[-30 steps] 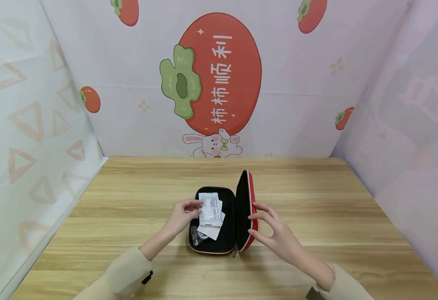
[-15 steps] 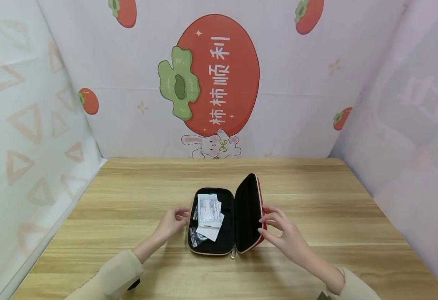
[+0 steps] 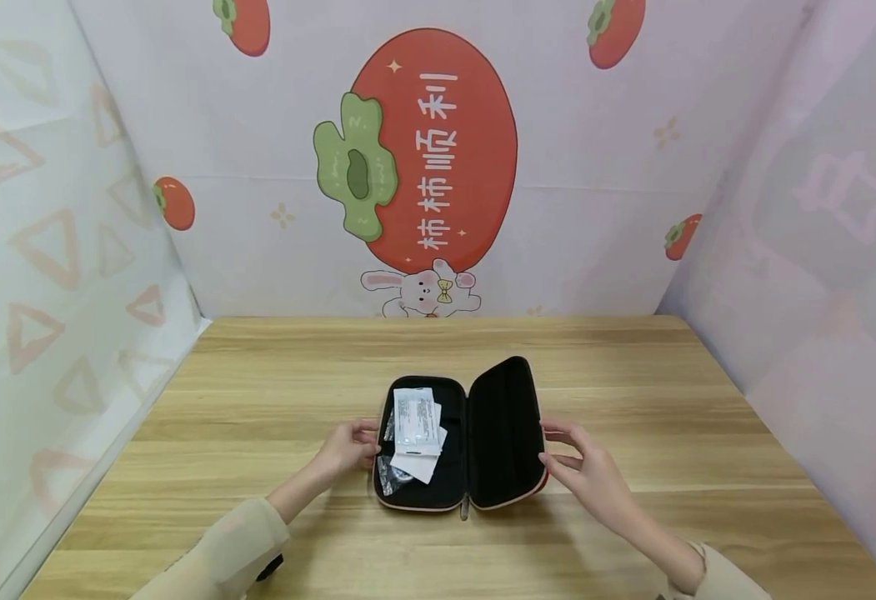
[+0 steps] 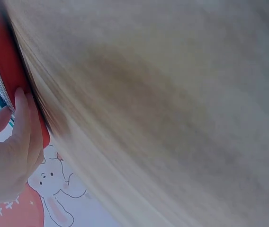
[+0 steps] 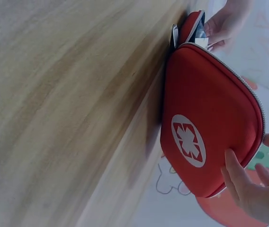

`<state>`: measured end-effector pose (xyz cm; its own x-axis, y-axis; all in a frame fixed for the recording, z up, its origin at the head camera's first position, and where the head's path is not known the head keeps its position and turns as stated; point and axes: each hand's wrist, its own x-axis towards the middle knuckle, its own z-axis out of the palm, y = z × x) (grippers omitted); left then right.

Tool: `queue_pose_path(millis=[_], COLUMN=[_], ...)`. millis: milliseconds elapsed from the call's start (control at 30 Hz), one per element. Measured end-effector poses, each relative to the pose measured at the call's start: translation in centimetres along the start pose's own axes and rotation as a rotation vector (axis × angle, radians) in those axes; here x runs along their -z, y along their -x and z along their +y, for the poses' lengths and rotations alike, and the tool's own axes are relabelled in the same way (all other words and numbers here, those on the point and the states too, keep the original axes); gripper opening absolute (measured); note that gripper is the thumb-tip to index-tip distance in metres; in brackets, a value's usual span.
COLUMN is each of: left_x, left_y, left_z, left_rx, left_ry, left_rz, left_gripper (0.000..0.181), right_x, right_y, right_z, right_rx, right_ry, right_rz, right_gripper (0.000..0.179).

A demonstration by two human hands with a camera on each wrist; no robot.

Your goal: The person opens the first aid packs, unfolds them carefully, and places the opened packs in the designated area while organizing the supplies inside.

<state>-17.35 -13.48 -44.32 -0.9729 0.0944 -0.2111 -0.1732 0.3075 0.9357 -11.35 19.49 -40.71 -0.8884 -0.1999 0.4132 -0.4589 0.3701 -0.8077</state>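
A red zip-up first aid case (image 3: 445, 492) with black lining lies unzipped on the table. In its left half are a white printed packet (image 3: 417, 421), white sheets (image 3: 424, 468) and a clear plastic bag with something in it (image 3: 392, 477). My left hand (image 3: 347, 447) pinches the case's left rim, its fingers against the red side wall (image 4: 2, 52). The lid (image 3: 503, 437) leans out to the right, partly raised. My right hand (image 3: 591, 475) holds the lid's free edge between thumb and fingers. The right wrist view shows a white cross emblem (image 5: 188, 141) on the lid's outside.
The wooden table (image 3: 295, 358) reaches back to a patterned cloth wall (image 3: 595, 250) with fruit and a rabbit drawn on it. Cloth also hangs along the left and right sides. A zipper pull (image 3: 464, 508) hangs at the case's front, by the hinge.
My right hand has swung the lid further outward and down to the right. My left hand has moved from beside the packet to the case's left rim.
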Motion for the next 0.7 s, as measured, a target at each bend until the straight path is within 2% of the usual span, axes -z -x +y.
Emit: queue_pose_path(millis=[133,300,467,533,700], left_x=[0.3,0.9,1.7,2.0,2.5], left_y=[0.1,0.3,0.5,0.7,1.2], left_z=[0.0,-0.2,-0.8,-1.0,-1.1], left_rx=[0.005,0.006,-0.002,0.003,0.006], left_ry=[-0.019,-0.021,-0.003,-0.002,-0.020], left_rz=[-0.019,-0.018,-0.059,-0.071,-0.090], left_gripper=[0.039,0.040,0.043,0.043,0.045], right_x=[0.2,0.5,0.7,0.7,0.9], right_y=[-0.1,-0.4,-0.8,-1.0,-1.2], right_z=[0.3,0.7,1.3,1.5,2.2], right_rx=[-0.067,-0.208,-0.351,-0.376,-0.371], right_ry=[0.022,0.082,0.031,0.008,-0.056], right_rz=[0.008,-0.021,-0.066,-0.088,-0.161], right_gripper=[0.043,0.047,0.049,0.049,0.049])
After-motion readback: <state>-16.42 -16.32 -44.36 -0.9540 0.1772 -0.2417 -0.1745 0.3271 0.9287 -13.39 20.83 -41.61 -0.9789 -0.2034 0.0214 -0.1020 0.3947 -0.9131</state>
